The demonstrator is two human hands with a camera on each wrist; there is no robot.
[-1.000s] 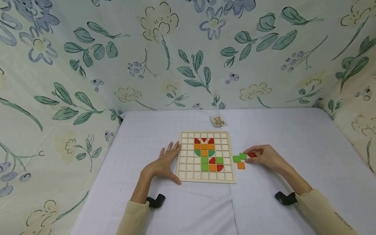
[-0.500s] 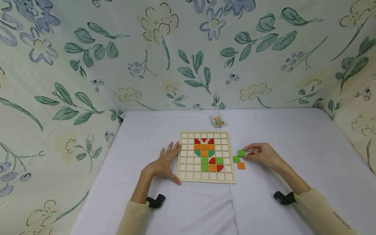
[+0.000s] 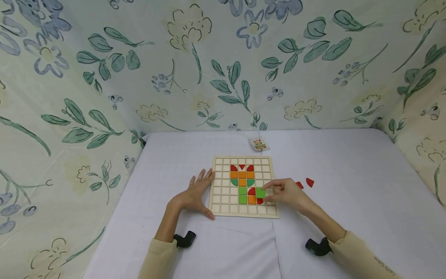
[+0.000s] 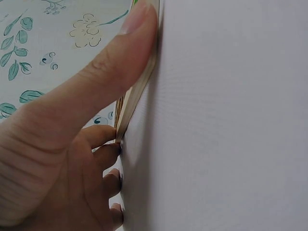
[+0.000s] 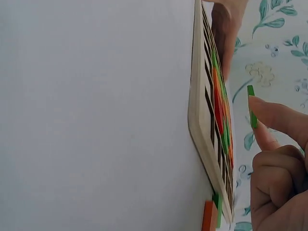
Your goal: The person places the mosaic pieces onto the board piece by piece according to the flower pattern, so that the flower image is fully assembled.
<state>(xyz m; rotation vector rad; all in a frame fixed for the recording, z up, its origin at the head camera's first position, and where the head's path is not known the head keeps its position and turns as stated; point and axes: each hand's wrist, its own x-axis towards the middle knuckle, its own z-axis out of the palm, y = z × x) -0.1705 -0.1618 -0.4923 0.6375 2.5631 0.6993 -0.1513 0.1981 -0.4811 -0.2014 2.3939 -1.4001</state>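
In the head view my left hand (image 3: 195, 197) rests spread at the left side of the wooden grid board (image 3: 221, 209). Its thumb and fingertips touch the board's edge, as the left wrist view also shows. My right hand (image 3: 287, 195) pinches a green square tile (image 3: 260, 192) between thumb and index finger, held above the board's right half. The right wrist view shows this tile (image 5: 252, 107) raised clear of the board. Set in the grid are red, orange and green pieces, including an orange square (image 3: 242, 174) and a light green square (image 3: 242, 199).
Two red pieces lie right of my right hand, one a rounded red piece (image 3: 310, 182). An orange tile (image 5: 209, 216) and a green tile (image 5: 219, 211) sit by the board's edge, hidden in the head view. A small patterned card (image 3: 259, 143) lies behind the board.
My right hand has let go of a red piece, picked up a green square tile and carried it left over the board. The left hand stays in place.
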